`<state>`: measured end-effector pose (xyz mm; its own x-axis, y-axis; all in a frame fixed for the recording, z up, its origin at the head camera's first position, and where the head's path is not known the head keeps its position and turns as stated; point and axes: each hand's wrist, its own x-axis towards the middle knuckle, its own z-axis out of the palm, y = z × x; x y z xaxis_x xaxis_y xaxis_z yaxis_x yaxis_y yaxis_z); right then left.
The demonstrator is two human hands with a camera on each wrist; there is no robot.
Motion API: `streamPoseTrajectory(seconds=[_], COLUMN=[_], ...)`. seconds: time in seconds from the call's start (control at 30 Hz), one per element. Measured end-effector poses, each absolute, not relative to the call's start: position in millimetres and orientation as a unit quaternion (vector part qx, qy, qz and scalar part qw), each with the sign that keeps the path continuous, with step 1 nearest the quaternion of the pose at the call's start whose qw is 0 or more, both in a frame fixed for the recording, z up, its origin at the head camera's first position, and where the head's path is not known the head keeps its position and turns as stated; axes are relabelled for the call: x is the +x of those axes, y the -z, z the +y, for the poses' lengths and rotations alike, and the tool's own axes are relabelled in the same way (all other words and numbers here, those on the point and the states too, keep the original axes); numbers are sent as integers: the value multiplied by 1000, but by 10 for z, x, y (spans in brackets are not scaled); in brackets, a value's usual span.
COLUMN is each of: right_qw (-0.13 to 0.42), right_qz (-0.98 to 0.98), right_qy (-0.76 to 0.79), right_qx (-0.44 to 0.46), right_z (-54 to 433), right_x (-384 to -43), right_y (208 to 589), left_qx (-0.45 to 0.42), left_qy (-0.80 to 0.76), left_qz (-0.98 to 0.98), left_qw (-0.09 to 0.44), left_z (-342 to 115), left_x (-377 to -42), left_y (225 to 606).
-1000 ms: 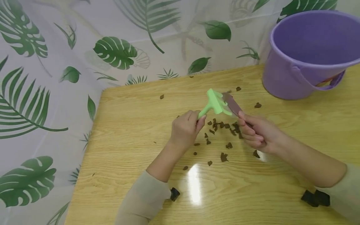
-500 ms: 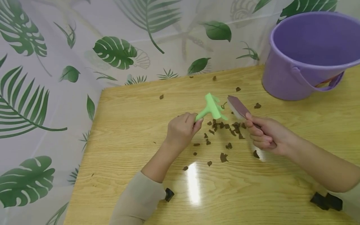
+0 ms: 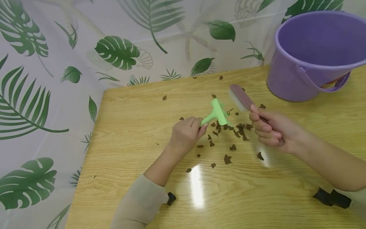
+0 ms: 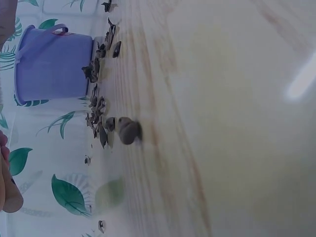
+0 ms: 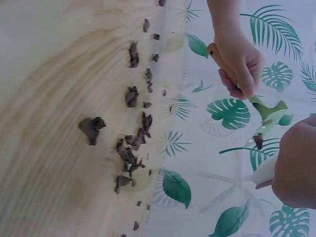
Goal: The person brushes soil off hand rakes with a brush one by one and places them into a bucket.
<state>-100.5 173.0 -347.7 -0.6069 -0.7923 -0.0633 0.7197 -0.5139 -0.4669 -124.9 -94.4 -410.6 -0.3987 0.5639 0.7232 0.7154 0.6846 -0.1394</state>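
Note:
My left hand [image 3: 187, 133] grips a small green hand rake [image 3: 218, 113], its head over the scattered brown scraps [image 3: 241, 127]. The rake's wooden handle end [image 5: 217, 54] sticks out behind the fist in the right wrist view. My right hand [image 3: 274, 130] holds a brush [image 3: 240, 97] with a dull purple back and pale bristles. The bristles face the rake's tines, with a gap between them. A brown scrap [image 5: 258, 141] shows by the tines in the right wrist view. Only the wooden handle end [image 4: 12, 197] of the rake shows at the left wrist view's edge.
A purple bucket [image 3: 288, 76] with a handle stands at the back right of the wooden table [image 3: 128, 143]. Behind runs a leaf-patterned cloth [image 3: 171, 38]. Several more scraps lie toward the front, among them a larger one [image 3: 227, 159].
The brush has come off the rake's tines and moved up and slightly right. The rake head has dropped a little. New scraps show near the table's back edge and above the rake.

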Motion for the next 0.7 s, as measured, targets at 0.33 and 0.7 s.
streamPoseTrajectory(seconds=[0.33,0.7], right_qw=[442,424], right_qz=[186,156], right_qy=[869,879], right_qx=[-120,-151], right_z=[1595,1405], right_x=[-1002,-873], right_y=[3278,3505], left_qx=[-383,-379], left_qy=[81,80], left_qz=[-833,-832], left_qw=[390,398], left_z=[-920,-905], left_x=[-1274,-1286], left_y=[4093,4072])
